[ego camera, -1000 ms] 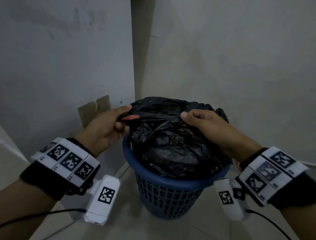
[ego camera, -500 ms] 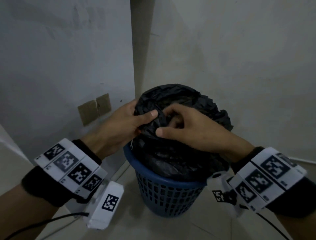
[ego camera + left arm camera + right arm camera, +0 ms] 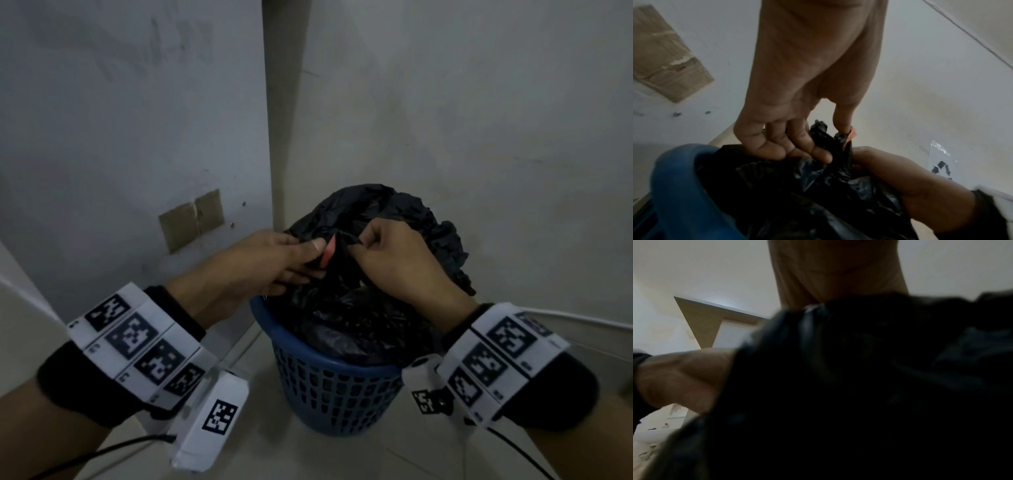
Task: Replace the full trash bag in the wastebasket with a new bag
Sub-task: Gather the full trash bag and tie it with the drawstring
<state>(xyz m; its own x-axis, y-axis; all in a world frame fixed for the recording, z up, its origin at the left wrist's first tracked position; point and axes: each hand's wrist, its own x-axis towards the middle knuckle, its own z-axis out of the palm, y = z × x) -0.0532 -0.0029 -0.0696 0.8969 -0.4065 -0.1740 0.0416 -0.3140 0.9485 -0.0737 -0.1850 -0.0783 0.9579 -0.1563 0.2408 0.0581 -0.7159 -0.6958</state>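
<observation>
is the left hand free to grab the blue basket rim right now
Probably not yet: the left hand is pinching the gathered top of the black trash bag, along with the right hand. The basket rim lies bare just below it.

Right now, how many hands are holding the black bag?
2. The left hand pinches the gathered top of the black bag from the left; the right hand grips it from the right.

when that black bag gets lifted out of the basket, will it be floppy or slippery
Probably floppy: the black bag is thin, crumpled film. Its glossy creases suggest some slipperiness. Likely liftable by the gathered neck, which the left hand and right hand pinch.
</observation>
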